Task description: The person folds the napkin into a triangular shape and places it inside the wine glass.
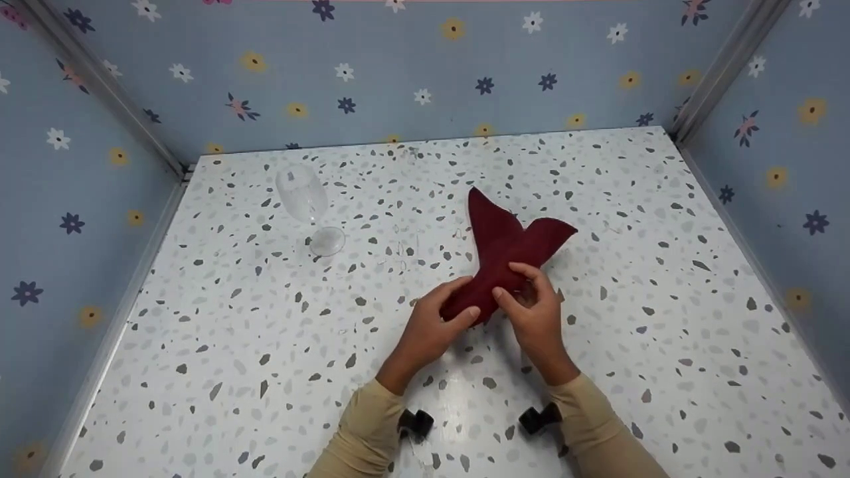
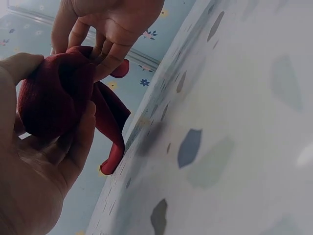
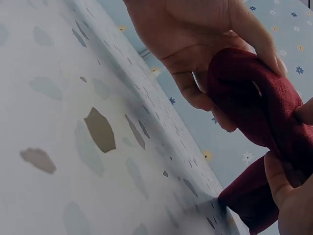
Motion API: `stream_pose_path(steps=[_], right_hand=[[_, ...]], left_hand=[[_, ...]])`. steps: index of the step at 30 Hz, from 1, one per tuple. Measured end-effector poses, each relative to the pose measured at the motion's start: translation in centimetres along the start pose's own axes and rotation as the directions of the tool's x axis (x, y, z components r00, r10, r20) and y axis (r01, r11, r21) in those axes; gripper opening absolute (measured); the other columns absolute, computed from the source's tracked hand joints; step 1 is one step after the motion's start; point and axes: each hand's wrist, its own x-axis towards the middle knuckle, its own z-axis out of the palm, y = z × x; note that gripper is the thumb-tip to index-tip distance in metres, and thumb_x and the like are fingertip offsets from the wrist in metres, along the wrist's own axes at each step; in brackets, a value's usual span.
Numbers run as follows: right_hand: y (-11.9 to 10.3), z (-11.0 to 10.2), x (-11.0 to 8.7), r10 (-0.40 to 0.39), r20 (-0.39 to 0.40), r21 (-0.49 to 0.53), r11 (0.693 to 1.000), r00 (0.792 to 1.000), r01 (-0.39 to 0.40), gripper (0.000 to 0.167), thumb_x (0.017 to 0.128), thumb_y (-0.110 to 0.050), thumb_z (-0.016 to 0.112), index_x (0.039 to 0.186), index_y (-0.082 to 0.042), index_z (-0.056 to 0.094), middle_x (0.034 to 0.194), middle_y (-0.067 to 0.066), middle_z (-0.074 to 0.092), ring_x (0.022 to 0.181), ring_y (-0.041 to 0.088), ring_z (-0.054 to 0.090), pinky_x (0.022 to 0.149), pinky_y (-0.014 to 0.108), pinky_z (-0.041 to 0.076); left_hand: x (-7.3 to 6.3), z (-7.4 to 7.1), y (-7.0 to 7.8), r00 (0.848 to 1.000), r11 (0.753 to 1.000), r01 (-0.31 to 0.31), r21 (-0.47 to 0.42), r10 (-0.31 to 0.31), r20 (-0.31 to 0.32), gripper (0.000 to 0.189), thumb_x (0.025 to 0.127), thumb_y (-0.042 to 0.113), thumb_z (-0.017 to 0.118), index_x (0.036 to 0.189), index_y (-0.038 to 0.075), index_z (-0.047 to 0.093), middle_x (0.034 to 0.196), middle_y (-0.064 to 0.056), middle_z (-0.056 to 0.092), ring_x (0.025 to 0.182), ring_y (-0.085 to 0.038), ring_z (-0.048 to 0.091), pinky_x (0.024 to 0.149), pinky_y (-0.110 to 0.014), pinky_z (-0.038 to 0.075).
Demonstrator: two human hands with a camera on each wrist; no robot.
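Note:
A dark red cloth napkin [image 1: 498, 245] is folded into a bundle, with two pointed flaps spread apart at its far end. My left hand [image 1: 428, 325] grips the rolled near end, thumb on top and fingers curled beneath. On the right side of the bundle, my right hand [image 1: 538, 318] pinches the cloth between thumb and fingers. The left wrist view shows the napkin's rounded end [image 2: 46, 103] in the left palm, with an open fold facing the camera. In the right wrist view, a hollow loop of cloth [image 3: 244, 93] lies between both hands.
A clear stemmed glass [image 1: 302, 196] stands on the left part of the speckled white table [image 1: 265, 318]. Blue flower-patterned panels [image 1: 425, 73] enclose the table at the back and sides. Black camera mounts [image 1: 416, 423] sit at both wrists.

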Motion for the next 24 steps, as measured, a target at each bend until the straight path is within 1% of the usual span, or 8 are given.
stream_pose_path(steps=[2, 6, 11, 15, 18, 21, 23, 24], right_hand=[[-0.1, 0.07, -0.06, 0.007, -0.004, 0.005, 1.0, 1.0, -0.007, 0.047, 0.09, -0.002, 0.073, 0.132, 0.004, 0.053, 0.127, 0.019, 0.053, 0.107, 0.031, 0.06, 0.082, 0.028, 0.056], [-0.14, 0.12, -0.09, 0.044, -0.019, 0.033, 0.999, 0.999, -0.044, 0.05, 0.091, -0.005, 0.074, 0.135, 0.002, 0.051, 0.132, 0.018, 0.049, 0.113, 0.032, 0.06, 0.084, 0.031, 0.056], [0.05, -0.05, 0.11, 0.092, -0.03, 0.058, 0.994, 0.995, -0.09, 0.054, 0.092, -0.007, 0.074, 0.139, -0.001, 0.048, 0.14, 0.015, 0.044, 0.118, 0.034, 0.058, 0.086, 0.034, 0.056], [0.19, -0.17, 0.22, 0.129, -0.02, 0.077, 0.989, 0.991, -0.127, 0.055, 0.093, -0.008, 0.072, 0.14, -0.002, 0.045, 0.143, 0.014, 0.041, 0.119, 0.034, 0.059, 0.085, 0.034, 0.056], [0.18, -0.12, 0.24, 0.169, -0.019, 0.107, 0.98, 0.985, -0.166, 0.052, 0.094, -0.007, 0.071, 0.137, -0.002, 0.042, 0.14, 0.015, 0.041, 0.115, 0.034, 0.06, 0.083, 0.035, 0.057], [0.12, -0.05, 0.31, 0.219, -0.022, 0.121, 0.969, 0.975, -0.215, 0.051, 0.094, -0.008, 0.071, 0.132, -0.001, 0.038, 0.133, 0.019, 0.041, 0.108, 0.034, 0.062, 0.081, 0.037, 0.058], [0.06, -0.02, 0.39, 0.264, -0.022, 0.114, 0.959, 0.964, -0.26, 0.054, 0.095, -0.012, 0.071, 0.133, -0.003, 0.035, 0.128, 0.021, 0.041, 0.103, 0.034, 0.064, 0.081, 0.04, 0.058], [0.03, -0.03, 0.43, 0.288, -0.019, 0.093, 0.954, 0.957, -0.285, 0.057, 0.095, -0.016, 0.071, 0.135, -0.004, 0.033, 0.126, 0.021, 0.042, 0.1, 0.033, 0.065, 0.082, 0.041, 0.058]], left_hand=[[-0.03, 0.0, 0.03, 1.0, 1.0, -0.005, 0.007, 0.005, -0.01, 0.048, 0.096, 0.024, 0.069, 0.142, 0.013, 0.057, 0.136, -0.002, 0.061, 0.117, -0.017, 0.059, 0.096, -0.039, 0.049], [-0.06, 0.0, 0.05, 1.0, 1.0, -0.018, 0.022, 0.019, -0.018, 0.045, 0.097, 0.026, 0.067, 0.14, 0.016, 0.06, 0.134, 0.0, 0.062, 0.116, -0.014, 0.059, 0.096, -0.037, 0.048], [-0.08, 0.08, 0.1, 1.0, 0.999, -0.016, 0.049, 0.017, -0.021, 0.044, 0.097, 0.026, 0.065, 0.14, 0.015, 0.06, 0.134, 0.001, 0.062, 0.115, -0.013, 0.06, 0.095, -0.037, 0.049], [-0.07, 0.09, 0.1, 0.999, 0.999, -0.023, 0.043, 0.025, -0.032, 0.043, 0.097, 0.023, 0.066, 0.139, 0.014, 0.06, 0.133, 0.001, 0.062, 0.116, -0.013, 0.059, 0.097, -0.036, 0.048], [-0.09, 0.05, 0.06, 0.998, 0.999, -0.046, 0.022, 0.047, -0.047, 0.042, 0.097, 0.021, 0.066, 0.138, 0.013, 0.061, 0.133, -0.001, 0.063, 0.117, -0.015, 0.059, 0.097, -0.039, 0.048], [-0.09, 0.0, 0.03, 0.996, 0.998, -0.066, 0.007, 0.066, -0.061, 0.041, 0.098, 0.02, 0.066, 0.138, 0.012, 0.061, 0.132, -0.001, 0.063, 0.116, -0.017, 0.059, 0.096, -0.041, 0.048], [-0.08, -0.05, 0.04, 0.995, 0.998, -0.07, 0.003, 0.07, -0.072, 0.04, 0.098, 0.019, 0.065, 0.137, 0.013, 0.062, 0.131, -0.001, 0.064, 0.114, -0.017, 0.06, 0.095, -0.04, 0.048], [-0.07, -0.06, 0.04, 0.994, 0.997, -0.072, 0.001, 0.072, -0.078, 0.04, 0.099, 0.019, 0.065, 0.138, 0.013, 0.061, 0.13, -0.001, 0.064, 0.112, -0.017, 0.06, 0.094, -0.04, 0.049]])
